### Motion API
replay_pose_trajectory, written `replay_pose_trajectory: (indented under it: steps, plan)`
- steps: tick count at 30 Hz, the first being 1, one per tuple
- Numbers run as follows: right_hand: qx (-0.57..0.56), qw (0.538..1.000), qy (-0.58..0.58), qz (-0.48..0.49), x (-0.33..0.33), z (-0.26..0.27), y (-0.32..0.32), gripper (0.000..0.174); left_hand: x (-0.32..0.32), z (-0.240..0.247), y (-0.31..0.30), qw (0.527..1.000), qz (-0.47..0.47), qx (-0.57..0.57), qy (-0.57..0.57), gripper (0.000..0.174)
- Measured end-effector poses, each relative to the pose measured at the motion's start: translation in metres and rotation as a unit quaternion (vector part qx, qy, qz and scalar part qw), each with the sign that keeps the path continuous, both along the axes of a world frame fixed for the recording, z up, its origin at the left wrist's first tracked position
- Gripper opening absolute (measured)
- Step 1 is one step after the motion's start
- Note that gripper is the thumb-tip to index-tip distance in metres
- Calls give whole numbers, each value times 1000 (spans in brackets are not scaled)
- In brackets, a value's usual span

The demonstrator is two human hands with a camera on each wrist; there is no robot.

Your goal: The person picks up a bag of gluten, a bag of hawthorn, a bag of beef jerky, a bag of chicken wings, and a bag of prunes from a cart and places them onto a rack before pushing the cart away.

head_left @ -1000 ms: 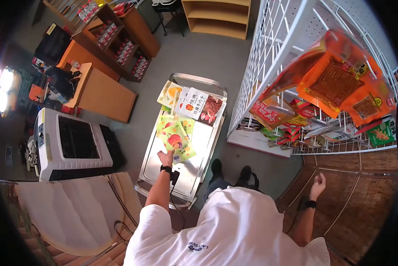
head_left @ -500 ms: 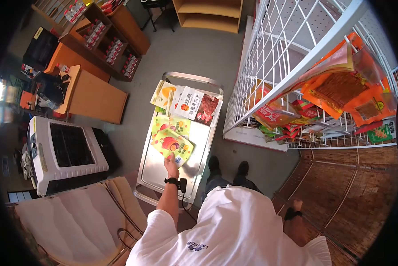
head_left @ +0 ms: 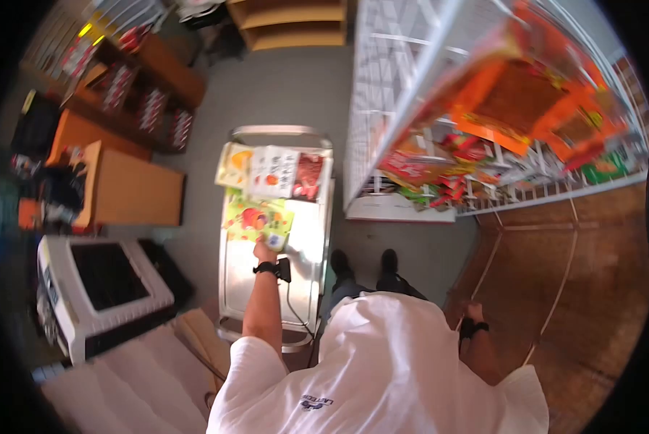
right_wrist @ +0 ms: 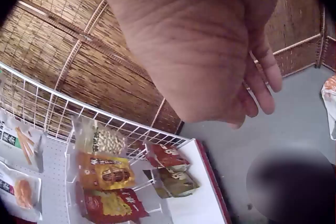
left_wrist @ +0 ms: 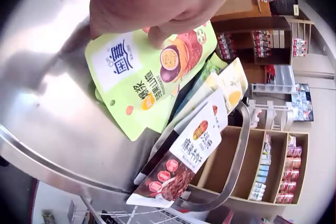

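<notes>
My left hand (head_left: 264,251) pinches the near edge of a light green fruit snack pouch (left_wrist: 181,58) with passion fruit pictures. The pouch overlaps a second green pouch (head_left: 236,217) on a metal cart (head_left: 241,289). At the cart's far end lie a white and dark red dried-meat pouch (head_left: 274,172), its label and meat picture facing up, and a pale yellow pouch (head_left: 232,166) to its left. Away from the cart on the right, my right hand (right_wrist: 194,61) hangs beside my body, fingers loosely bent and holding nothing.
A white wire rack (head_left: 389,94) stands right of the cart, with orange snack packages (head_left: 516,101) hanging from it. Bamboo matting (head_left: 527,267) lines the right side. An air cooler (head_left: 107,278) and a wooden counter (head_left: 140,192) stand at the left.
My left hand has taken hold of the green pouch and turned it straighter over the other one. My right hand has dropped back toward my body. The head view has turned.
</notes>
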State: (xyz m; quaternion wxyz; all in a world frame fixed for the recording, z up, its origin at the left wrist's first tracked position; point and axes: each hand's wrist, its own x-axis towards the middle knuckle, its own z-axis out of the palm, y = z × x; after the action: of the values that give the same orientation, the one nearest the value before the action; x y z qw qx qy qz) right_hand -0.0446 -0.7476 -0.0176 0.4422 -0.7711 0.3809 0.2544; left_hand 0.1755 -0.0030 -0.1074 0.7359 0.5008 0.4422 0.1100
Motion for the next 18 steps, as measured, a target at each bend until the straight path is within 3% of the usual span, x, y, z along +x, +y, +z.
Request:
replay_pose_trajectory:
  steps: [1, 2, 3, 4, 5, 6, 7, 8, 9, 10, 12, 13, 15, 16, 18]
  plan:
    - [8, 999, -18, -46, 4, 15, 7, 18, 2, -3, -5, 992, -76, 97, 39, 35]
    - [25, 978, -37, -203, 18, 49, 37, 20, 1, -50, 16, 972, -163, 168, 14, 37]
    - [-5, 990, -35, -137, 3, 20, 15, 20, 5, 22, -6, 866, -296, 388, 106, 43]
    - [2, 986, -47, -159, -4, 12, 10, 19, 9, 27, 3, 775, -379, 493, 115, 53]
    - [7, 985, -26, -170, -5, 13, 12, 20, 16, 4, 19, 890, -372, 253, 71, 62]
    - [16, 984, -6, -177, -5, 17, 15, 21, 17, -16, 27, 926, -331, 178, 30, 58]
    - [9, 979, -12, -205, -6, 22, 20, 21, 23, 3, 17, 948, -306, 81, 31, 40]
    - [19, 980, -9, -196, -1, 28, 26, 21, 33, -36, 24, 968, -42, -245, -37, 36]
    - [31, 983, -7, -182, -2, 32, 29, 21, 31, -35, 32, 962, -122, -243, 7, 46]
    - [30, 980, -14, -195, -5, 31, 30, 21, 27, -4, 15, 983, -102, -151, 24, 41]
    - [35, 985, 25, -167, -10, 13, 29, 21, 22, -18, 34, 971, -178, -154, 45, 42]
    - [38, 984, 19, -173, -12, 11, 31, 21, 13, -27, 39, 970, -178, -164, -3, 46]
    - [55, 975, 21, -213, -14, 4, 35, 21, -3, 8, 22, 980, -68, -188, 5, 53]
    - [59, 974, 16, -218, -11, 3, 37, 21, -12, 4, 32, 979, -83, -187, -2, 55]
    - [40, 983, 31, -174, -3, 3, 37, 21, -33, 30, 27, 995, -99, -7, 32, 43]
